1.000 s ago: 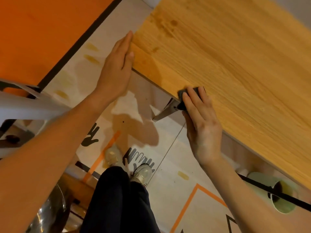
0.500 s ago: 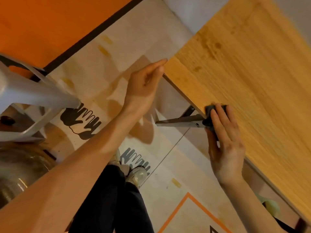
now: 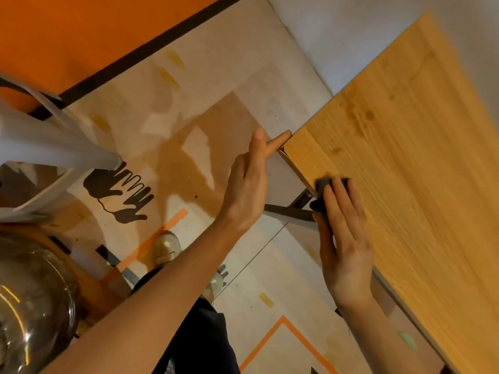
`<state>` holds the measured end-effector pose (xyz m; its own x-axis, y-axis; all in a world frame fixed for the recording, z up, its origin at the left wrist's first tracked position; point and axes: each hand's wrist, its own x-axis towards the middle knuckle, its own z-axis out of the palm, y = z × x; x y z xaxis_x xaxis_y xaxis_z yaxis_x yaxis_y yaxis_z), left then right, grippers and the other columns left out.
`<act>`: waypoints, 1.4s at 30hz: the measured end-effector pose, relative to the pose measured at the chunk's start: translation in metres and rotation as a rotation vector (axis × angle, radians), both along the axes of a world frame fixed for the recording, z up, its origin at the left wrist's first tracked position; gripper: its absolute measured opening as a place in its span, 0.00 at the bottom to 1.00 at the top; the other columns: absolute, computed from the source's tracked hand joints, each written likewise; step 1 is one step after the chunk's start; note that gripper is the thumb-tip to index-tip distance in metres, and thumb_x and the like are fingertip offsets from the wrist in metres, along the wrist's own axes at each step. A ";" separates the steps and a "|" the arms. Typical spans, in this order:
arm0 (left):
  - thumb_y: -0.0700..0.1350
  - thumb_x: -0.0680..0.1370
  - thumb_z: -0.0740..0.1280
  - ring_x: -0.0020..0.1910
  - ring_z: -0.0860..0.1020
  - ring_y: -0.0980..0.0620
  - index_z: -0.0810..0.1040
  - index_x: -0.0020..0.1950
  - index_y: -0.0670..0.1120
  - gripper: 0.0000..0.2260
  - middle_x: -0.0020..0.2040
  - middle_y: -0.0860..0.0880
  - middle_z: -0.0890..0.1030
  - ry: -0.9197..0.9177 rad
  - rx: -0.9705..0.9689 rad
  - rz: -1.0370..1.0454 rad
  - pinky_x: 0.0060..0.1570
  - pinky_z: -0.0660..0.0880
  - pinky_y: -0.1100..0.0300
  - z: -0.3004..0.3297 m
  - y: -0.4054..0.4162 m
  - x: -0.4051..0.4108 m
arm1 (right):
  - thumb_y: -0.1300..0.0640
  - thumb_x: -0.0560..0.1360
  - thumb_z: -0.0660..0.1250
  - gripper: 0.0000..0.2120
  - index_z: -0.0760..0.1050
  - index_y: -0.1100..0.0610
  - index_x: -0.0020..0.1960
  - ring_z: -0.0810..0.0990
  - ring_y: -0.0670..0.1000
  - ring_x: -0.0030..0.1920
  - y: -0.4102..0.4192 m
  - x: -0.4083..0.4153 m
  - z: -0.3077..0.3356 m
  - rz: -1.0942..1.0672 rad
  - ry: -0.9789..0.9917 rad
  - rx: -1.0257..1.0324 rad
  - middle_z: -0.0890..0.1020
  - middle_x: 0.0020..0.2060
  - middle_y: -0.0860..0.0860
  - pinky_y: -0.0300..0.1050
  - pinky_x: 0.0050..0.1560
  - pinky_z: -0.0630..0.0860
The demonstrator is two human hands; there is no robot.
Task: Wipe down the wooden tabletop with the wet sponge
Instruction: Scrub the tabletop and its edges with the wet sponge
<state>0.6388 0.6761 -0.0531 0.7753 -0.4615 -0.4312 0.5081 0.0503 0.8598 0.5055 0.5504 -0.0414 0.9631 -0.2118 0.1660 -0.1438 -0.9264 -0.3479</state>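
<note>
Right hand (image 3: 341,238) presses flat on a dark sponge (image 3: 324,184), fingers spread over it, pinning it at the near-left edge of the wooden tabletop (image 3: 405,171), close to the corner. Sponge looks soft, light, squashy (probably wet, so slippery); best held palm-down across its top. Left hand (image 3: 247,182) is open, holding nothing, fingertips touching the corner. Edge drops to floor (image 3: 216,90) on the left; open wood far and right.

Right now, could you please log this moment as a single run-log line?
task: wiping | right hand: pressing sponge on tabletop edge near corner | left hand: open, fingertips at corner
</note>
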 end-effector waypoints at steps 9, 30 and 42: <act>0.55 0.86 0.46 0.72 0.68 0.67 0.70 0.72 0.58 0.19 0.68 0.69 0.74 0.089 -0.072 0.155 0.66 0.64 0.78 0.001 -0.008 -0.017 | 0.56 0.83 0.54 0.20 0.65 0.61 0.73 0.55 0.55 0.78 0.003 0.095 0.011 0.213 0.138 0.067 0.66 0.74 0.55 0.57 0.75 0.60; 0.42 0.87 0.54 0.67 0.68 0.77 0.62 0.78 0.52 0.19 0.64 0.76 0.72 0.012 0.097 0.426 0.62 0.64 0.80 0.014 -0.054 -0.046 | 0.55 0.82 0.45 0.22 0.77 0.59 0.48 0.78 0.54 0.48 -0.020 0.164 0.032 0.649 0.413 -0.330 0.80 0.43 0.53 0.46 0.74 0.58; 0.47 0.86 0.50 0.81 0.53 0.58 0.56 0.82 0.46 0.23 0.82 0.52 0.58 -0.397 0.542 0.240 0.81 0.52 0.51 0.012 -0.068 -0.011 | 0.56 0.82 0.57 0.18 0.71 0.62 0.69 0.61 0.56 0.76 -0.075 0.143 0.028 0.408 0.217 0.104 0.73 0.68 0.56 0.58 0.76 0.58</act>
<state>0.6274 0.6082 -0.0412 0.9746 -0.0591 -0.2161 0.1803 -0.3653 0.9132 0.6481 0.4755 -0.0132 0.9812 0.1863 -0.0500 0.1453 -0.8842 -0.4439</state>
